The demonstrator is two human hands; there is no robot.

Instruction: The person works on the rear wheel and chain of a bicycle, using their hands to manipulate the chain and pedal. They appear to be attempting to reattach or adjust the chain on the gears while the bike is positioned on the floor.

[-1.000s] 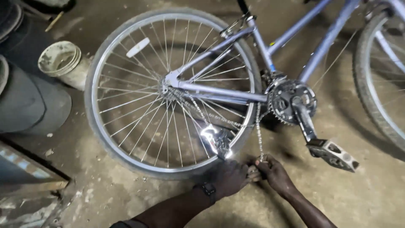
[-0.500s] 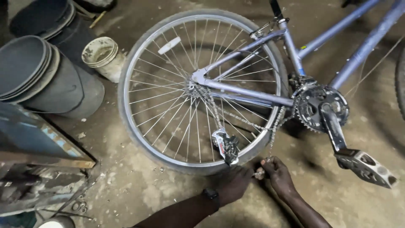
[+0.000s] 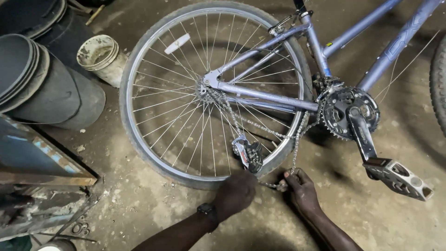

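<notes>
My right hand (image 3: 302, 188) is curled down near the floor, its fingertips pinched on a loose end of the bicycle chain (image 3: 297, 144), which runs slack straight up from my grip toward the chainrings (image 3: 349, 111). My left hand (image 3: 236, 193) sits just beside it, knuckles up and fingers folded under, right below the rear derailleur (image 3: 247, 155); from this angle I cannot tell how tightly it is closed or whether it has hold of anything (the fingertips are tucked out of sight). A dark watch (image 3: 206, 210) is strapped to that wrist.

The derailleur hangs against the lower rim of the rear wheel (image 3: 153, 121), and another run of chain sags from it up to the cogs at the hub. The wheel sits in a pale purple bike frame (image 3: 371, 21), with the crank arm pointing down and right to a grey metal pedal (image 3: 399, 179).

Well apart to the left stand a stained white bucket (image 3: 100, 58) and a stack of dark tubs (image 3: 42, 83), with a rusty metal box (image 3: 32, 158) nearer me. The floor (image 3: 334, 153) is dusty concrete.
</notes>
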